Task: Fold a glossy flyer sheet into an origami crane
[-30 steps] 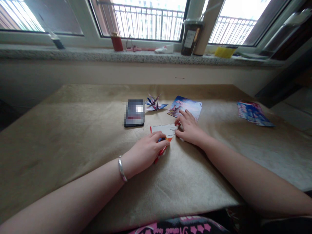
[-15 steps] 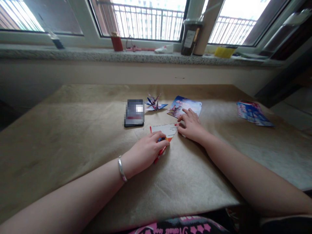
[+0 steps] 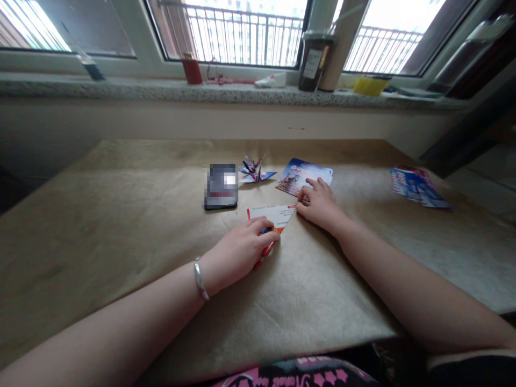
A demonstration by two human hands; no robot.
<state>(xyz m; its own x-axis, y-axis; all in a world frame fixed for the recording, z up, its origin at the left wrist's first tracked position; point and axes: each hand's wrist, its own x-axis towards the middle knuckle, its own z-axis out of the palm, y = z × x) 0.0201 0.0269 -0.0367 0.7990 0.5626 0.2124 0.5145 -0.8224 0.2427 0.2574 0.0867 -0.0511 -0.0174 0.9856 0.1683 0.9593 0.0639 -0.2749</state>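
A sheet of printed paper [image 3: 278,214], folded to a triangle, lies on the table with its white, lettered side partly up and red-orange edges. Across its left part rests my left hand [image 3: 248,242], fingers stretched out and thumb apart, holding it down. At the right corner, the thumb and bent forefinger of my right hand [image 3: 320,207] come together; its other fingers reach out over a stack of blue-and-pink printed sheets [image 3: 298,174]. A folded paper crane [image 3: 257,173] stands behind the triangle. Part of the paper is hidden under my left hand.
A dark, blurred-out phone-like object [image 3: 221,185] lies left of the crane. More printed sheets [image 3: 419,187] are fanned out at the far right. A brown cloth covers the table [image 3: 100,226]. Behind it, a stone windowsill [image 3: 141,91] holds a red container [image 3: 191,70] and a dark jar [image 3: 312,62].
My right forefinger has curled in toward the thumb, and the right hand has shifted slightly to the right. My left hand stays on the paper. The view moved a little.
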